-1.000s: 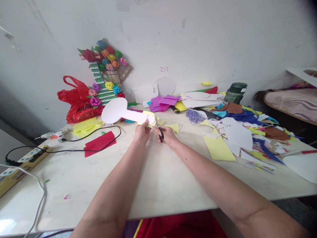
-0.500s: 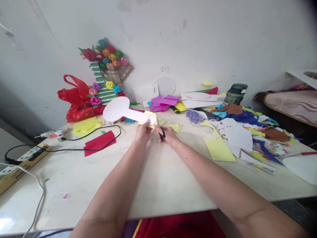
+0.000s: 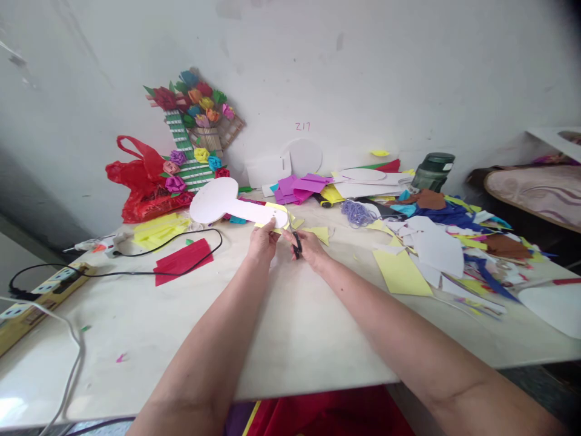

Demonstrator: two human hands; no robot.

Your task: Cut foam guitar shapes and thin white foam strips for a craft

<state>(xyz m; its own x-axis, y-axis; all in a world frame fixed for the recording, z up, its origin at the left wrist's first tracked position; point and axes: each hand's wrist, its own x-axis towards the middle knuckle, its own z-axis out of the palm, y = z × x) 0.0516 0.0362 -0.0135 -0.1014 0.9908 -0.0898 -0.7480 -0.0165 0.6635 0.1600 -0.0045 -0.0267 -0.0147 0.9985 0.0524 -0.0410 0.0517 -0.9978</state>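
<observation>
- Cutting appears to be the step in hand: yellow paper [image 3: 271,207] shows along the narrow end of a white cutout [image 3: 215,200], and scissors [image 3: 296,243] stand at that end.
- Position of the white cutout: in front of the person, above the middle of the worktop [image 3: 181,333], its round part pointing away to the left. Whether any of it rests on the surface cannot be told.
- Left hand [image 3: 263,242]: pinching the narrow end, thumb on the upper face, the other fingers mostly hidden below.
- Right hand [image 3: 310,247]: closed about the black scissor handles, just beside the left. How far the blades are parted is too small to tell.
- Next move, in this inspector's judgement: it calls for guiding the blades round the curved tip, close to the white edge, with the left thumb clear of the cut.
- Surroundings: yellow scraps [image 3: 319,234] lie just beyond the right hand; red paper [image 3: 182,261] lies to the left, beneath a black cable [image 3: 136,276].
</observation>
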